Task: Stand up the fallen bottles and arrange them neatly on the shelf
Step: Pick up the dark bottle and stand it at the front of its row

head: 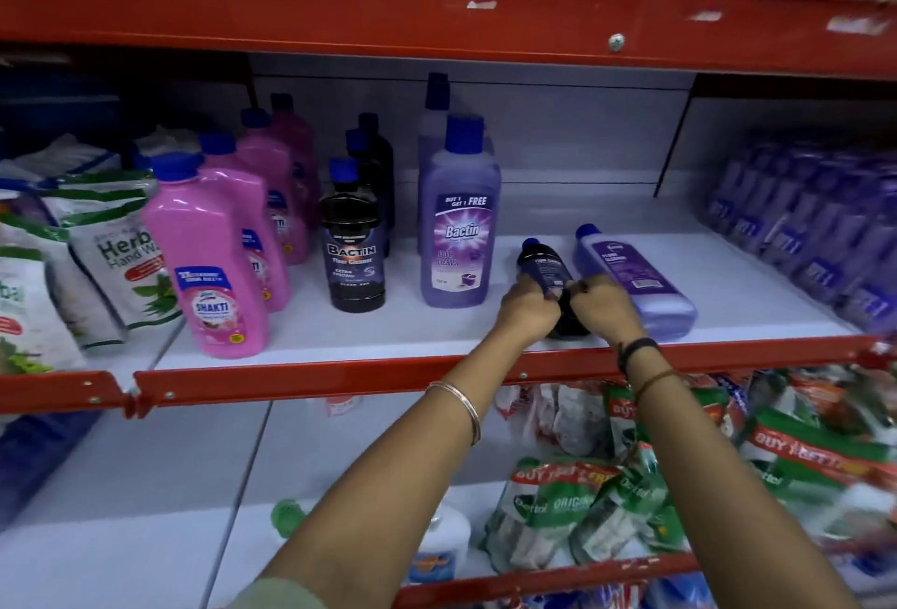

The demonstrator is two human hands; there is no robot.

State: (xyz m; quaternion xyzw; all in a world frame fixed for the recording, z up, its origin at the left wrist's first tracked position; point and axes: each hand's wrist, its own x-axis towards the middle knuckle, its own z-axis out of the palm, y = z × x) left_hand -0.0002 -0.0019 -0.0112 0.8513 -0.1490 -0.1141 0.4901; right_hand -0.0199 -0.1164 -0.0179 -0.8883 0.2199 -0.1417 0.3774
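My arms are bare to the elbow, with a pale green sleeve edge [286, 596] on the left. A thin metal bangle [461, 407] circles my left forearm. My right wrist wears a dark band [638, 346] and a thin brown thread [655, 380].

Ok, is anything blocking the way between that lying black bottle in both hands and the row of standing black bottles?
Yes. The tall purple bottle stands on the shelf between the lying black bottle, held by the left hand and right hand, and the standing black bottles. It probably has to go round its front.
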